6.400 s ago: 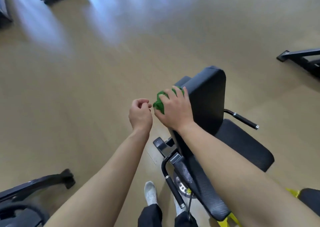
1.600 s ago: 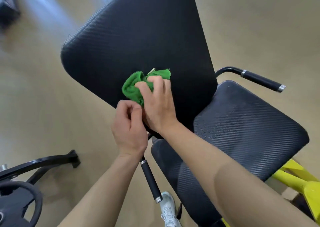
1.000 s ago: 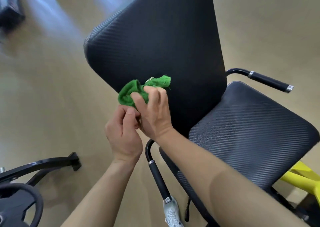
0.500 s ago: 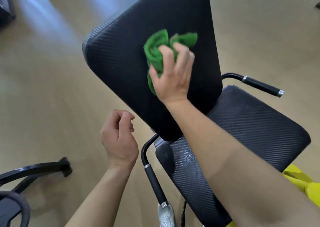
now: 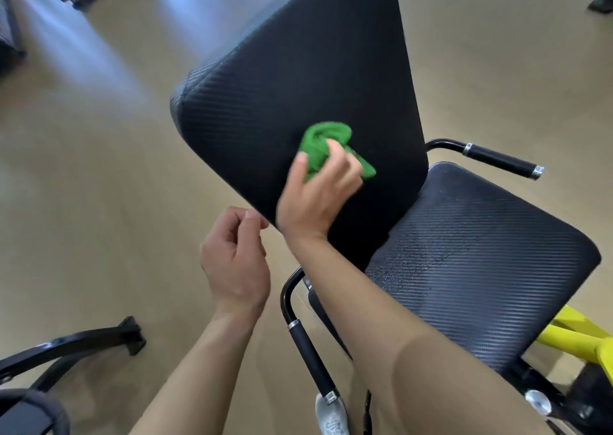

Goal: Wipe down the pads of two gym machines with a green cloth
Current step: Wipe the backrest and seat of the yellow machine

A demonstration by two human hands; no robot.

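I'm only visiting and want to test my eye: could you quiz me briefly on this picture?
1. True or false: the left hand holds the green cloth.
2. Which does the cloth touch? A) seat B) back pad C) floor
3. Fill in: the frame at lower right is painted ____.
Key: 1 false, the right hand grips it; 2 B; 3 yellow.
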